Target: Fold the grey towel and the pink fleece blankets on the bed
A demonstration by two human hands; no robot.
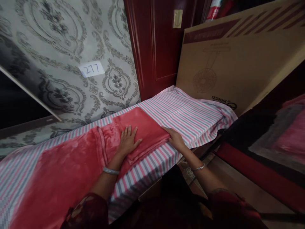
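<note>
A red plush blanket (64,165) lies lengthwise over a striped cloth (186,109), its right part folded into a flat, layered panel. My left hand (128,140) rests palm down on the folded part, fingers spread, close to where the pile bunches up. At the panel's right end, my right hand (175,139) grips the blanket's edge near its front corner. Some of that hand's fingers are hidden under or behind the fabric. The blanket's left part spreads out towards the lower left.
Behind the striped surface is a patterned wall with a paper label (92,68) reading 277. A dark red door (162,41) and a large cardboard box (228,60) stand at the back right. Pink fabric in clear plastic (289,133) lies on the right. A black panel (19,98) juts in from the left.
</note>
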